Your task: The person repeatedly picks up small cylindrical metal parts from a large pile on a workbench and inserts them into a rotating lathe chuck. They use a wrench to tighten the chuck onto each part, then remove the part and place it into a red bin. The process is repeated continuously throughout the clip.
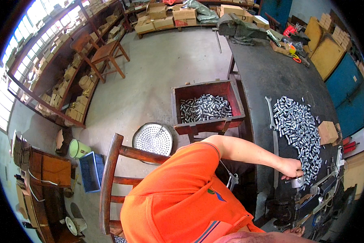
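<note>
My left hand (290, 168) reaches over the dark workbench to the near edge of a pile of small shiny metal sleeves (295, 127). Its fingers are curled closed, and whatever they hold is hidden. Just below it stands a silver round metal fitting (298, 182), part of a device on the bench. My right hand (297, 231) is low at the bench's near end, beside dark metal parts; only some fingers show, so its grip is unclear.
A wrench (270, 113) lies left of the pile and a small cardboard box (327, 133) right of it. A wooden crate (208, 128) of sleeves stands beside the bench (255, 73). A vise (240, 29) sits at the far end. A perforated metal stool (153, 139) and wooden chair (99, 56) stand left.
</note>
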Tool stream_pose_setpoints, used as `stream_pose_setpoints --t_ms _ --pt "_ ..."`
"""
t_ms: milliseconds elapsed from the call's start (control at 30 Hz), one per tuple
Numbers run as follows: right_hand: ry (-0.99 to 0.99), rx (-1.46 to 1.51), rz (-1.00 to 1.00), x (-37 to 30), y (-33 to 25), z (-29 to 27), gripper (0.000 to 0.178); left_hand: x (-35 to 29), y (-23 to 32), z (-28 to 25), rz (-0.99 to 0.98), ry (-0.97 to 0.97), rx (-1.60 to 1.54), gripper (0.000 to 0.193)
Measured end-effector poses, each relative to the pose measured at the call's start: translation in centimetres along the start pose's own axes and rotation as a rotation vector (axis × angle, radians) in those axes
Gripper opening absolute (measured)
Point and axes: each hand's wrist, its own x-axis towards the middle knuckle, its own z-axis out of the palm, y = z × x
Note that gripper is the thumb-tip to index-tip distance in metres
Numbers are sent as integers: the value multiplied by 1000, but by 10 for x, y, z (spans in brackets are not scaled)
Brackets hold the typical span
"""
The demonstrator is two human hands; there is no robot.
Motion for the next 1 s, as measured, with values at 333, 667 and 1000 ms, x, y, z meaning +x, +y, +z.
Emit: stream_pose_setpoints --t_ms 333,667,1000 --pt "162 -319 129 21 8 -18 31 8 -9 6 76 91 157 36" --pt "132 -178 261 16 0 -17 39 8 -8 8 20 124 198 37" --pt "121 -110 298 27 4 -19 43 2 -3 4 40 118 179 38"
